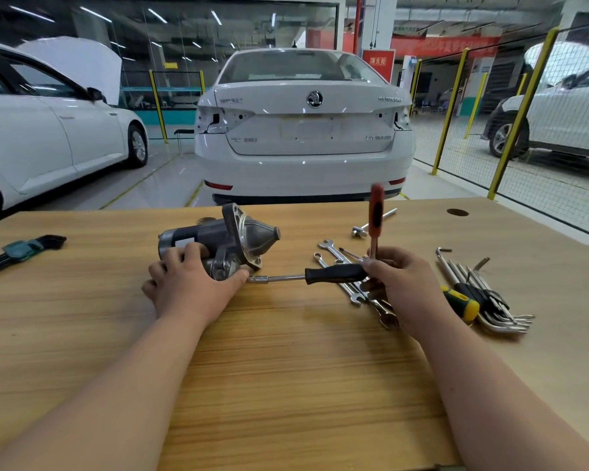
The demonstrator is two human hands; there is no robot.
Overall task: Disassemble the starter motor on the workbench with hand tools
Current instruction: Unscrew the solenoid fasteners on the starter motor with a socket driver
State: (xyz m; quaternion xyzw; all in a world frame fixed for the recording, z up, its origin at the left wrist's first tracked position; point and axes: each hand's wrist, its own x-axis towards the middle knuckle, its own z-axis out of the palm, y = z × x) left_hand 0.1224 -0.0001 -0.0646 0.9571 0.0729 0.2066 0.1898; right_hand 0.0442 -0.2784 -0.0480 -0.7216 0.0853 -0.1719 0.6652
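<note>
Spanners (330,249), hex keys (483,294) by right hand (402,287) holding screwdriver (375,212); left hand (191,283) grips motor (225,236).

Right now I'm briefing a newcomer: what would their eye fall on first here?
The starter motor on the bench, gripped by the left hand. Beside it, the right hand holds a red screwdriver upright, with a black driver reaching toward the motor. Behind looms a white car.

One starter motor (218,243), three cars (303,130) (white).

"消火栓" on red sign (378,62); Škoda emblem (315,99) on car (303,164)
</note>
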